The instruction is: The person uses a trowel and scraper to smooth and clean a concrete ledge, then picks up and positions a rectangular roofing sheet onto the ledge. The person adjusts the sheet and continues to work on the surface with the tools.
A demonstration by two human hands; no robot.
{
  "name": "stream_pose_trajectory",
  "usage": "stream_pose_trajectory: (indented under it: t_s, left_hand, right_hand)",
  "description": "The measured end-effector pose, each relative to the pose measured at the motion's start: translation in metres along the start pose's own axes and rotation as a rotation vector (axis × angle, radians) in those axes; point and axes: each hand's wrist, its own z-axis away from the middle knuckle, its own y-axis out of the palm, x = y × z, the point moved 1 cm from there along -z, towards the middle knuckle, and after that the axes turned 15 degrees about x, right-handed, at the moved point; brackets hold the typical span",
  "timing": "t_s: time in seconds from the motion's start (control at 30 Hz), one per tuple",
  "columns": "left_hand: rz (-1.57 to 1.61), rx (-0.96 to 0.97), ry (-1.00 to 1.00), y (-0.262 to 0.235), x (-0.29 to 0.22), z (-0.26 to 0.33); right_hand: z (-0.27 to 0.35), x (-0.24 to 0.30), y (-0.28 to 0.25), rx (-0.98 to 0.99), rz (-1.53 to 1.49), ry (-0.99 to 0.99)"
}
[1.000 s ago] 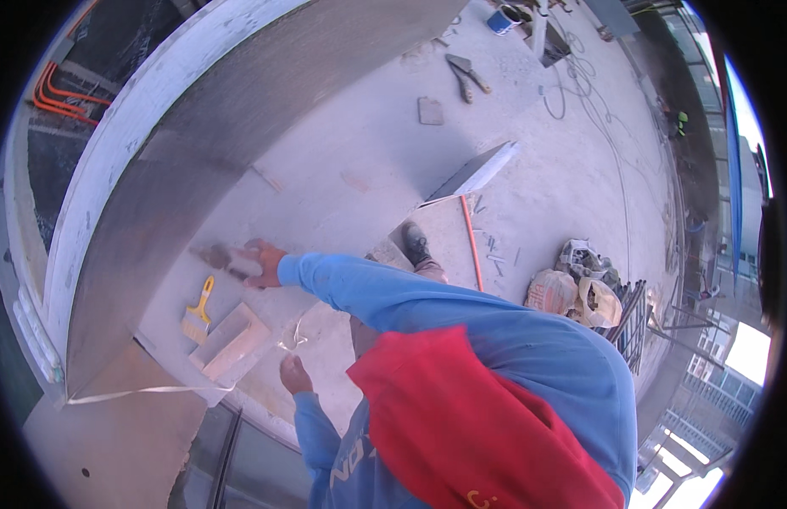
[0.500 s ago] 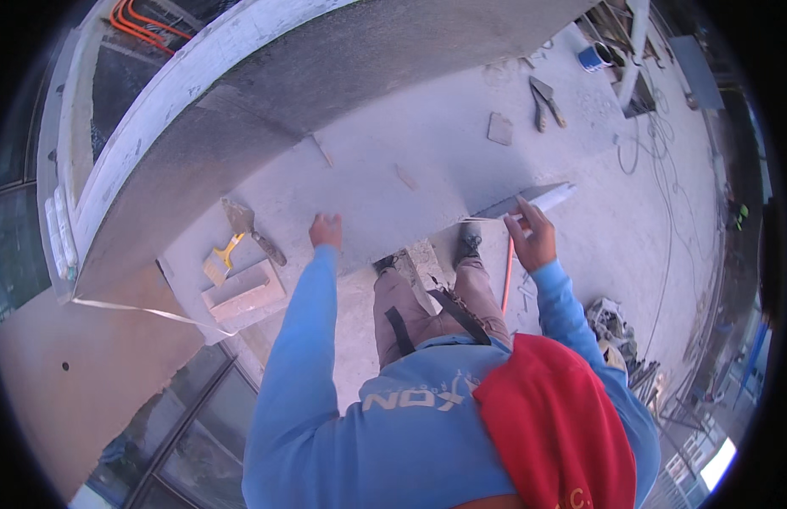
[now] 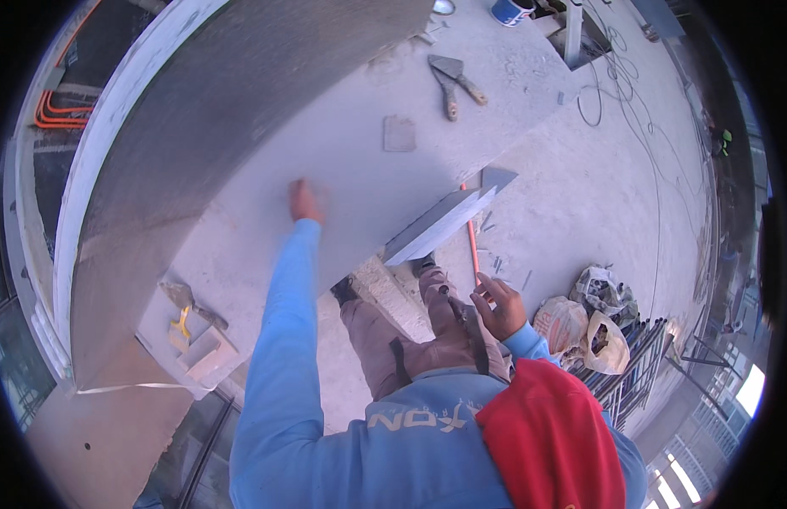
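Note:
My left hand [image 3: 306, 202], smeared by motion, is over the pale grey slab [image 3: 258, 199]; its fingers do not show clearly. Near my right thigh, my right hand [image 3: 500, 310] is raised with bent fingers drawn close to the thumb; whatever they pinch is too small to make out. A grey angled panel with a white edge [image 3: 444, 222] slants at the slab's near edge, just above my feet. Past my left hand lies a square grey plate [image 3: 399, 134]. Farther off, two putty knives [image 3: 449, 81] lie crossed on the slab.
At the left are a trowel [image 3: 180, 295], a yellow-handled brush [image 3: 181, 329] and a pale hollow block [image 3: 209, 355]. A dark curved wall [image 3: 181, 127] borders the slab. An orange tube [image 3: 472, 246], filled bags [image 3: 607, 343], metal rods [image 3: 627, 373] and loose cables [image 3: 639, 106] lie rightward.
My left hand has moved farther over the slab. My right hand has drawn back from the panel toward my body. Two thin slivers on the slab no longer show. The view has shifted rightward.

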Motion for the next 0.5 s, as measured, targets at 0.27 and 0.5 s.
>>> stream_pose_trajectory:
  t_s: [0.27, 0.5]
  left_hand:
    - [-0.137, 0.134, 0.368, 0.039, -0.212, -0.059]
    - [-0.374, 0.338, 0.208, 0.019, -0.236, -0.075]
  right_hand:
    - [0.004, -0.059, -0.057, -0.244, 0.028, 0.069]
    - [-0.207, -0.136, -0.151, -0.399, 0.345, 0.073]
